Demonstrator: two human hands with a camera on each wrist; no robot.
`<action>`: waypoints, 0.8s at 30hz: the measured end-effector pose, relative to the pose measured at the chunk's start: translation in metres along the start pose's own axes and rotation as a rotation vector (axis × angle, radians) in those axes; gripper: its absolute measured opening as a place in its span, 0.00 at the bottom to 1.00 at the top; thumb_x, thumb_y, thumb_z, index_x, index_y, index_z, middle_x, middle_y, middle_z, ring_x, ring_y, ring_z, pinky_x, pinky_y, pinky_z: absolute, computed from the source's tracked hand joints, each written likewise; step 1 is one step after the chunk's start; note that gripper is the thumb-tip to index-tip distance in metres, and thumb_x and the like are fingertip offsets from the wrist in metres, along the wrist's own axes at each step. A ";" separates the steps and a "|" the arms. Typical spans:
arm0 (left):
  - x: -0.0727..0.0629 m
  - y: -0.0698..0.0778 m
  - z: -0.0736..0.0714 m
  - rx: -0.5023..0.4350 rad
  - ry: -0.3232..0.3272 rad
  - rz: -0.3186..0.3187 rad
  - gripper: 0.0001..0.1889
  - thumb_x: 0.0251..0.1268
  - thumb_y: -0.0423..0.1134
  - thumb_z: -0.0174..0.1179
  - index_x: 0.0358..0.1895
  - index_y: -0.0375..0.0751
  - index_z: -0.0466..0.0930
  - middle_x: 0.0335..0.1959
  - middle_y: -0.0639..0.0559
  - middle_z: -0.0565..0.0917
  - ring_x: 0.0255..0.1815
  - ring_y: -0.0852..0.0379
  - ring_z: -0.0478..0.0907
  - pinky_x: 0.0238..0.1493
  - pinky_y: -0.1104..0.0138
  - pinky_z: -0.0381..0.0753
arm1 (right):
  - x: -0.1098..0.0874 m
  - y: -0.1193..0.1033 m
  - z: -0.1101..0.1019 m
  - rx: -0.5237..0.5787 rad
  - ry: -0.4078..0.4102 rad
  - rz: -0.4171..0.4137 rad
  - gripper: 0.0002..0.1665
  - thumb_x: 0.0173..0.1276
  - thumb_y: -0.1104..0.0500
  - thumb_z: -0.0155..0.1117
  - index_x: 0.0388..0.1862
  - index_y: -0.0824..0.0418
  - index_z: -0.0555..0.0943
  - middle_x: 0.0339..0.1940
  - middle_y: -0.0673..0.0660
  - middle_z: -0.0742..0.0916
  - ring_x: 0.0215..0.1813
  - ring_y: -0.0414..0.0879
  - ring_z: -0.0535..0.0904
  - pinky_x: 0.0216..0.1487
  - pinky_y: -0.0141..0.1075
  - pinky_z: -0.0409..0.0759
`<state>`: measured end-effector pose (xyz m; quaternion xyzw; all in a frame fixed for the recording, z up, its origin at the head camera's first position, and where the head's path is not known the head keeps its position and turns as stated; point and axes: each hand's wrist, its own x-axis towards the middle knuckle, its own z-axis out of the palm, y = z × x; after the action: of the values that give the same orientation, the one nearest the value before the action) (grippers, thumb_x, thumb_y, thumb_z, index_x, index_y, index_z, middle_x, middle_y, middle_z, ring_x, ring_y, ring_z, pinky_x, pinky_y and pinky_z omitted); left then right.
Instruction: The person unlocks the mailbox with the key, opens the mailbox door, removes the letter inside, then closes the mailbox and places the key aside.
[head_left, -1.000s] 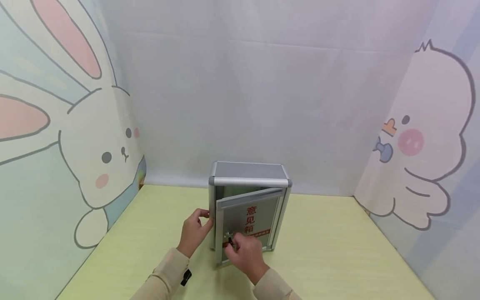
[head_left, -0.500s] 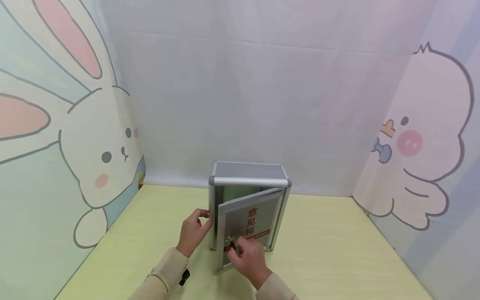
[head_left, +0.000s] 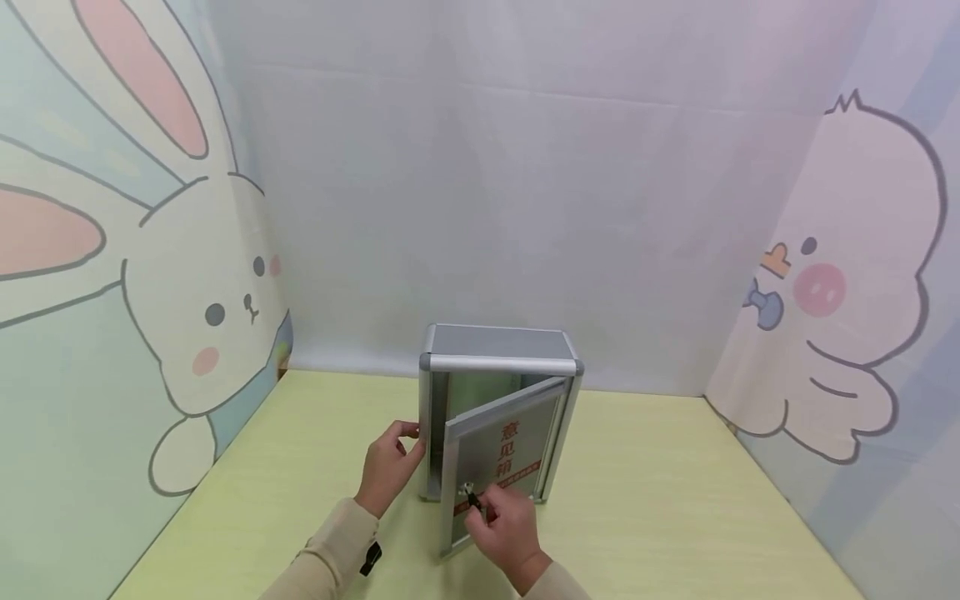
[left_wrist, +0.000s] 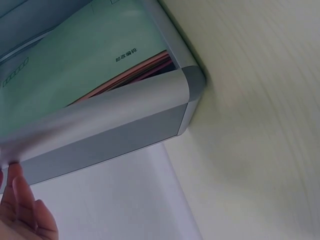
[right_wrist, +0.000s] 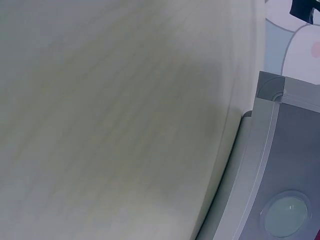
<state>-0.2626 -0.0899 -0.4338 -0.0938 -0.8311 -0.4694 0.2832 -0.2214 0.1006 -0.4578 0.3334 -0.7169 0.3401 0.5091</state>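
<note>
A grey metal suggestion box (head_left: 498,342) with silver edges stands upright on the table. Its front door (head_left: 517,425), marked with red characters, hangs partly open, hinged on the right. My left hand (head_left: 386,467) grips the box's left front edge; its fingers (left_wrist: 17,187) show against the frame in the left wrist view. With thumb and forefinger, my right hand (head_left: 506,525) pinches a black-headed key (head_left: 472,498) in the door's lock. Inside the box lie a pale green envelope (left_wrist: 100,55) and reddish papers (left_wrist: 127,75). The right wrist view does not show the right hand.
Pale yellow tabletop (head_left: 660,492) surrounds the box. A white curtain (head_left: 495,183) hangs behind it, with a cartoon rabbit panel (head_left: 187,317) to the left and a cartoon chick panel (head_left: 862,275) to the right. A black strap (head_left: 371,558) hangs by the left sleeve.
The door has swung further open toward me, with the right hand and key moving right and nearer. More of the box's inside shows. The left hand has stayed at the edge.
</note>
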 end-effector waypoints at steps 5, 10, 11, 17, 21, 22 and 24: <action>0.001 0.000 0.000 0.002 -0.001 -0.013 0.08 0.55 0.30 0.63 0.39 0.34 0.81 0.31 0.48 0.83 0.18 0.69 0.62 0.19 0.71 0.64 | -0.001 0.001 -0.003 0.040 0.000 -0.007 0.07 0.36 0.63 0.56 0.13 0.54 0.67 0.06 0.44 0.68 0.17 0.26 0.57 0.17 0.17 0.54; 0.002 0.000 0.000 0.007 0.007 -0.015 0.07 0.54 0.30 0.63 0.38 0.34 0.81 0.31 0.48 0.83 0.17 0.69 0.63 0.19 0.71 0.64 | -0.001 0.004 -0.006 0.054 0.013 -0.045 0.08 0.35 0.64 0.55 0.14 0.54 0.67 0.06 0.44 0.67 0.15 0.27 0.57 0.17 0.17 0.53; 0.002 0.000 0.000 0.007 0.006 -0.017 0.08 0.55 0.30 0.63 0.38 0.33 0.81 0.31 0.48 0.83 0.17 0.68 0.63 0.19 0.71 0.65 | -0.002 0.004 -0.006 0.056 0.014 -0.047 0.08 0.34 0.64 0.55 0.15 0.54 0.67 0.07 0.44 0.67 0.15 0.27 0.58 0.17 0.17 0.52; 0.003 0.001 0.000 -0.005 -0.019 -0.054 0.07 0.56 0.31 0.63 0.38 0.33 0.80 0.31 0.48 0.83 0.18 0.67 0.64 0.20 0.70 0.65 | -0.003 0.003 -0.010 0.038 -0.021 0.000 0.09 0.37 0.63 0.55 0.15 0.52 0.65 0.08 0.43 0.67 0.16 0.27 0.58 0.19 0.17 0.53; 0.003 0.001 0.000 0.000 -0.020 -0.050 0.07 0.57 0.31 0.62 0.38 0.33 0.80 0.32 0.47 0.82 0.22 0.62 0.67 0.24 0.69 0.67 | -0.002 0.002 -0.012 0.030 -0.037 0.014 0.09 0.39 0.63 0.55 0.14 0.52 0.65 0.08 0.43 0.67 0.16 0.27 0.57 0.19 0.17 0.53; 0.003 0.001 0.001 0.003 -0.015 -0.040 0.07 0.57 0.30 0.62 0.38 0.32 0.80 0.33 0.45 0.82 0.24 0.60 0.67 0.25 0.68 0.67 | -0.001 0.002 -0.012 0.031 -0.035 0.012 0.09 0.38 0.63 0.55 0.14 0.52 0.65 0.08 0.43 0.67 0.16 0.27 0.57 0.19 0.17 0.53; 0.002 0.000 0.002 0.010 0.008 -0.003 0.07 0.57 0.29 0.60 0.39 0.31 0.79 0.36 0.42 0.81 0.28 0.55 0.69 0.29 0.66 0.69 | -0.001 0.002 -0.013 0.030 -0.034 0.010 0.09 0.38 0.63 0.55 0.14 0.52 0.65 0.08 0.42 0.67 0.16 0.27 0.57 0.18 0.17 0.53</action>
<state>-0.2651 -0.0885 -0.4331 -0.0891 -0.8324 -0.4662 0.2861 -0.2162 0.1121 -0.4554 0.3431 -0.7221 0.3474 0.4900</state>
